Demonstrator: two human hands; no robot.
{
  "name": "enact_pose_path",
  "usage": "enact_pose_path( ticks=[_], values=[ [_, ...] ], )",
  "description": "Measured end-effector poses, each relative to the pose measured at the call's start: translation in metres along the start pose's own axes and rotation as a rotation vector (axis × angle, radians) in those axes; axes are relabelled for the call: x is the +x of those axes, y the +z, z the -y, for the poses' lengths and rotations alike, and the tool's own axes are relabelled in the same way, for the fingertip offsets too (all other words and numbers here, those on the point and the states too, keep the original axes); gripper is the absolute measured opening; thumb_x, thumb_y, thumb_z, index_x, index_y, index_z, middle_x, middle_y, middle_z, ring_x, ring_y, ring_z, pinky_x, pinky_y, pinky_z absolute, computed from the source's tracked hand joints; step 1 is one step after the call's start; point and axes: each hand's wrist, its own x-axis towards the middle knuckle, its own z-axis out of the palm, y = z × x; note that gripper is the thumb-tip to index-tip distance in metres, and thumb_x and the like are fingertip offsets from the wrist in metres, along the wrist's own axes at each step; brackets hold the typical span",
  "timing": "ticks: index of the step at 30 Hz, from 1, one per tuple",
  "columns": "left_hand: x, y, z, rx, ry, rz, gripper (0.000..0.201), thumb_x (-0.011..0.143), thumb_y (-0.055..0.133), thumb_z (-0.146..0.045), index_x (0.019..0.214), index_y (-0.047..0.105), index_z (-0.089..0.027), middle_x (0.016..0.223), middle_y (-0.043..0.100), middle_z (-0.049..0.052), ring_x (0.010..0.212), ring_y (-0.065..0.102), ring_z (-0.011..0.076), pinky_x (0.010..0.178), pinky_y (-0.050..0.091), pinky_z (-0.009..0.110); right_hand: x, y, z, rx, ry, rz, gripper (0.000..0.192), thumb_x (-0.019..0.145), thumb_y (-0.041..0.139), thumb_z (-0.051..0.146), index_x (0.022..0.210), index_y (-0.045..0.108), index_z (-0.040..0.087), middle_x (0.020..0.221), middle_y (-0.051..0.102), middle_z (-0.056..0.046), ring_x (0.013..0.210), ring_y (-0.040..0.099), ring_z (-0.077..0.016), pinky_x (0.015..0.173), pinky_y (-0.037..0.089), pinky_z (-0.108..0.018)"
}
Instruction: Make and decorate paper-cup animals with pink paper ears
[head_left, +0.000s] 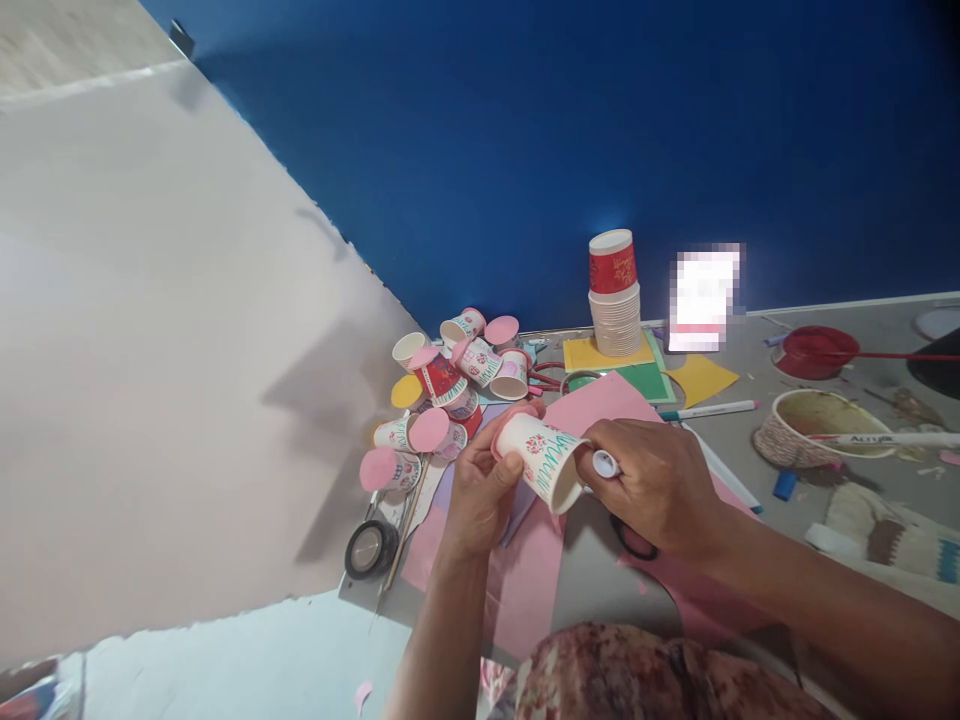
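In the head view my left hand is closed around a paper cup, which lies tilted with its open mouth toward the lower right. Red floral prints and green wavy strokes mark its white side, and a pink paper piece is at its base end. A white marker is gripped in my right hand, right at the cup's rim; its tip is hidden behind the fingers and cup. Below the right hand, a dark scissors handle shows in part. Pink paper sheets lie beneath both hands.
Several decorated cups with pink discs crowd the table's left corner, near a black tape roll. A cup stack stands by the blue wall. Rightward are a lit screen, a red bowl and a woven bowl.
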Motion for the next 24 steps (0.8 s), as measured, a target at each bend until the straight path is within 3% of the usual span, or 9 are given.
enact_pose_path(
  ticks=[24],
  values=[
    [0.0003, -0.002, 0.0023, 0.001, 0.011, 0.003, 0.066, 0.073, 0.091, -0.045, 0.132, 0.073, -0.02, 0.13, 0.074, 0.017, 0.131, 0.064, 0.0363, 0.11, 0.05, 0.045, -0.0027, 0.0035, -0.0013, -0.037, -0.017, -0.026, 0.027, 0.089, 0.053, 0.016, 0.062, 0.052, 0.023, 0.052, 0.058, 0.0, 0.048, 0.05, -0.0151, 0.054, 0.023, -0.033]
  ],
)
